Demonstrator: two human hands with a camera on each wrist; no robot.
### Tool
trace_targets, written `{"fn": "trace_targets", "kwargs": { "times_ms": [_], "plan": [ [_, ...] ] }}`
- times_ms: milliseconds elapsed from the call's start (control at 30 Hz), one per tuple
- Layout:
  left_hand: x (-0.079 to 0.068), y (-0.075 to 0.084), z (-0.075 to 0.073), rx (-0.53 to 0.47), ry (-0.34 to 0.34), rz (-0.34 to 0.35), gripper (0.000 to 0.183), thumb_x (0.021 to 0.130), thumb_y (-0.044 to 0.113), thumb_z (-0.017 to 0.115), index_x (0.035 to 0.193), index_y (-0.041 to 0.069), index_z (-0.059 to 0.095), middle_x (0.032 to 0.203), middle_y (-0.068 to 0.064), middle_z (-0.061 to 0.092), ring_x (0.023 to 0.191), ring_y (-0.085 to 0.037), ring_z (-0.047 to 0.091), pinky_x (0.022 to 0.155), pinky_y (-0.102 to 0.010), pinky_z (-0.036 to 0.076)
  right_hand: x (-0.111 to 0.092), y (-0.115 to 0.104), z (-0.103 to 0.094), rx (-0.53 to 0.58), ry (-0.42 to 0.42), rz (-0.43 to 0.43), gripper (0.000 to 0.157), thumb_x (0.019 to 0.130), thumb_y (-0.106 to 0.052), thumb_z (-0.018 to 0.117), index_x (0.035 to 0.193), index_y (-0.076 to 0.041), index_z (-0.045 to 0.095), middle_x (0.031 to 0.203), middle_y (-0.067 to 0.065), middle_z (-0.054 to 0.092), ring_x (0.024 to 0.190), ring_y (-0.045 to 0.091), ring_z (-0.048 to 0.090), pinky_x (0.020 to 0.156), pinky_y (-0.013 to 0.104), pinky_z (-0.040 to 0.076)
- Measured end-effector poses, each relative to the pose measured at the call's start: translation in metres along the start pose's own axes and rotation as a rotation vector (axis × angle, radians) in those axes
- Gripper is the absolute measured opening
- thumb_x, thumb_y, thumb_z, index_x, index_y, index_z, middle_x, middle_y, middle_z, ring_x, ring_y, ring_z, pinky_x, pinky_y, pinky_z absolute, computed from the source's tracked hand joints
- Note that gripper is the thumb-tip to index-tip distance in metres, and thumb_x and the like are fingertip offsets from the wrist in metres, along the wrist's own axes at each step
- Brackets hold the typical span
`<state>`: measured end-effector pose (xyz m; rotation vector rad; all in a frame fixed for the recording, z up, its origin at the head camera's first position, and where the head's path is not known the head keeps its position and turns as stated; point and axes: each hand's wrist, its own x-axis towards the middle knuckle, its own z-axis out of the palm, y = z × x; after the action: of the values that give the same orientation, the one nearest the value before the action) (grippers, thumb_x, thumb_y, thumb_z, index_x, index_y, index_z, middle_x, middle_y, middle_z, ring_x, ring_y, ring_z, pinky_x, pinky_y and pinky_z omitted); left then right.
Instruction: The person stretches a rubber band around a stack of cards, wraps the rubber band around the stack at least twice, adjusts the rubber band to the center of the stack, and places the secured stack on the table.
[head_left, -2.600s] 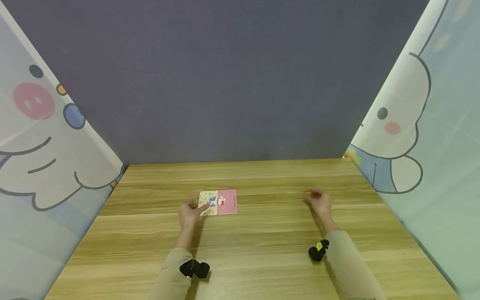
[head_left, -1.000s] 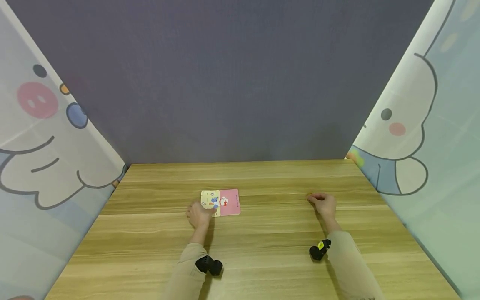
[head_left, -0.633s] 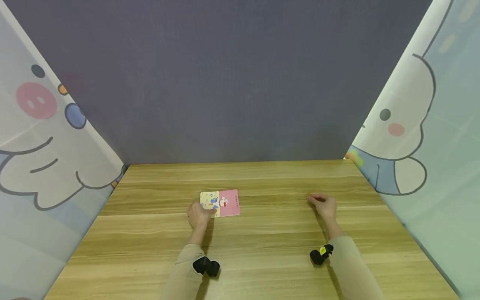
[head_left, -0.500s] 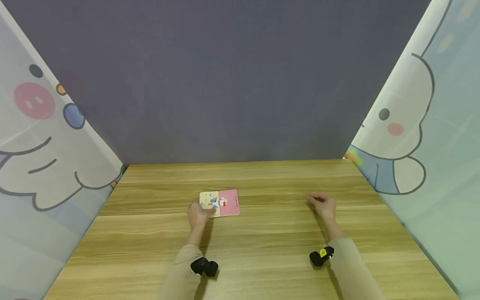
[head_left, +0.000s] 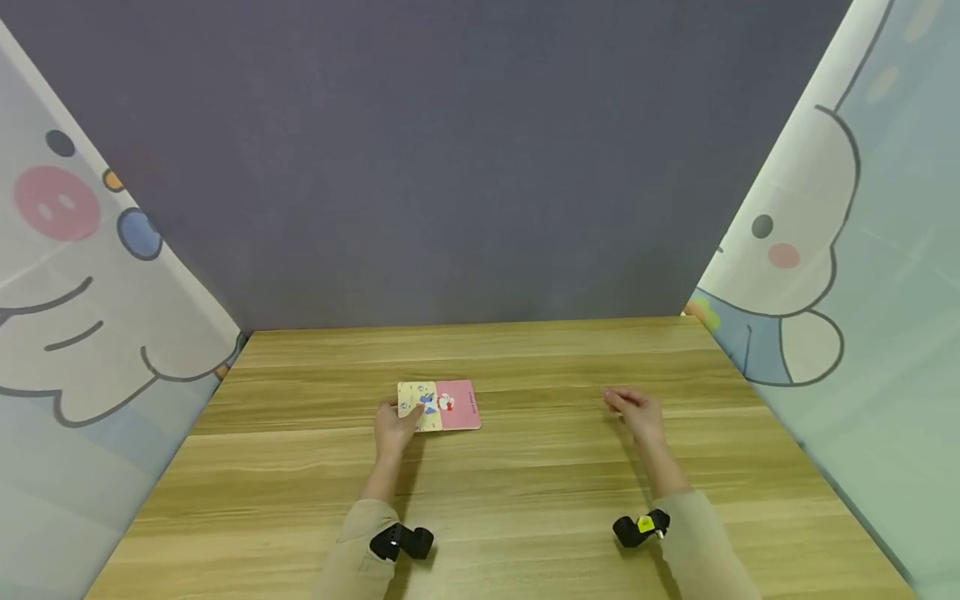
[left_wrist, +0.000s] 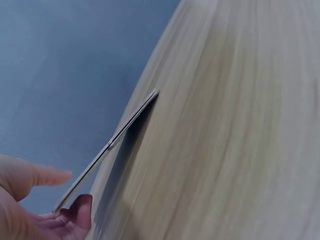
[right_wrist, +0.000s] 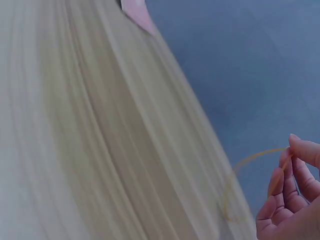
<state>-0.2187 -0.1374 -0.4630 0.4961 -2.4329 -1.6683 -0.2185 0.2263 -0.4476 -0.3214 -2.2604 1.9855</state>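
A thin booklet (head_left: 459, 406), spread flat with a yellow cartoon half and a pink half, is gripped at its yellow end by my left hand (head_left: 393, 432). In the left wrist view, the thumb (left_wrist: 50, 175) is on the upper side and curled fingers lie beneath; the booklet (left_wrist: 110, 145) slants, its near end raised off the table. Well to the right, my right hand (head_left: 639, 417) pinches a thin orange rubber band (right_wrist: 250, 159) between thumb and fingertips. The band hangs in a loose loop, hardly visible in the head view.
The wood-grain table (head_left: 525, 500) reaches back to a dark grey panel (head_left: 480, 167). Cartoon-printed curtains (head_left: 60, 333) hang at both sides. A black camera (head_left: 401, 542) is worn on each wrist.
My left hand has shifted from the booklet's lower left corner to a grip with fingers under its yellow edge, which has risen. The right hand has turned slightly, still holding the rubber band.
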Motion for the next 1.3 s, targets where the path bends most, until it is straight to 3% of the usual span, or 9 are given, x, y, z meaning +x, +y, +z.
{"fn": "trace_targets", "kwargs": {
  "times_ms": [167,400,533,667,800,1000,1200,1300],
  "plan": [
    [-0.006,-0.001,-0.001,-0.073,0.052,0.053,0.039,0.078,-0.007,0.060,0.111,-0.020,0.044,0.096,-0.038,0.055,0.077,-0.039,0.060,0.058,-0.030,0.055,-0.006,-0.005,0.006,0.048,-0.017,0.053,0.006,0.084,-0.021,0.065,0.082,-0.016,0.066,0.071,-0.013,0.063,0.070,0.004,0.058,0.072,0.029,0.046],
    [-0.014,-0.005,-0.001,-0.145,0.110,0.108,0.046,0.078,-0.010,0.061,0.119,-0.014,0.041,0.097,-0.034,0.056,0.086,-0.042,0.058,0.066,-0.035,0.056,-0.015,-0.002,0.007,0.232,-0.150,-0.030,0.012,0.086,-0.021,0.063,0.090,-0.012,0.068,0.080,-0.007,0.067,0.075,0.006,0.062,0.073,0.021,0.052],
    [-0.019,-0.004,-0.001,-0.162,0.169,0.138,0.050,0.076,-0.010,0.063,0.122,-0.011,0.043,0.093,-0.031,0.058,0.084,-0.038,0.059,0.066,-0.029,0.055,-0.021,-0.004,0.012,0.387,-0.221,-0.059,0.011,0.087,-0.020,0.061,0.089,-0.012,0.068,0.080,-0.004,0.067,0.076,0.007,0.064,0.073,0.021,0.053],
    [-0.023,-0.003,0.001,-0.211,0.195,0.132,0.049,0.076,-0.011,0.064,0.122,-0.009,0.048,0.095,-0.029,0.058,0.087,-0.036,0.059,0.067,-0.021,0.054,-0.032,-0.015,0.019,0.506,-0.257,-0.042,0.019,0.091,-0.013,0.054,0.081,-0.016,0.069,0.076,-0.003,0.067,0.073,0.008,0.064,0.072,0.022,0.054],
    [-0.027,0.001,0.003,-0.263,0.193,0.105,0.049,0.075,-0.009,0.065,0.122,-0.009,0.049,0.099,-0.030,0.056,0.091,-0.036,0.058,0.070,-0.020,0.053,-0.040,-0.022,0.022,0.581,-0.307,0.015,0.028,0.095,-0.009,0.045,0.085,-0.014,0.070,0.079,-0.001,0.067,0.075,0.010,0.063,0.075,0.023,0.053],
    [-0.035,0.007,0.008,-0.304,0.184,0.083,0.048,0.076,-0.007,0.066,0.122,-0.007,0.051,0.094,-0.026,0.057,0.084,-0.029,0.058,0.060,-0.012,0.051,-0.046,-0.023,0.028,0.575,-0.335,0.037,0.024,0.095,-0.007,0.044,0.111,-0.005,0.062,0.091,0.002,0.068,0.082,0.012,0.063,0.078,0.024,0.052],
    [-0.045,0.014,0.012,-0.355,0.149,0.084,0.048,0.077,-0.007,0.066,0.122,-0.006,0.051,0.091,-0.026,0.060,0.075,-0.025,0.063,0.057,-0.015,0.053,-0.048,-0.016,0.036,0.478,-0.328,-0.060,0.040,0.091,0.000,0.050,0.130,0.002,0.042,0.099,0.000,0.066,0.083,0.011,0.062,0.076,0.025,0.053],
    [-0.050,0.018,0.015,-0.383,0.139,0.081,0.049,0.076,-0.008,0.066,0.123,-0.006,0.050,0.091,-0.026,0.060,0.074,-0.023,0.063,0.057,-0.016,0.053,-0.048,-0.016,0.041,0.449,-0.296,-0.059,0.048,0.087,0.004,0.054,0.132,0.002,0.038,0.100,-0.001,0.066,0.084,0.012,0.062,0.074,0.024,0.053]
  ]
}}
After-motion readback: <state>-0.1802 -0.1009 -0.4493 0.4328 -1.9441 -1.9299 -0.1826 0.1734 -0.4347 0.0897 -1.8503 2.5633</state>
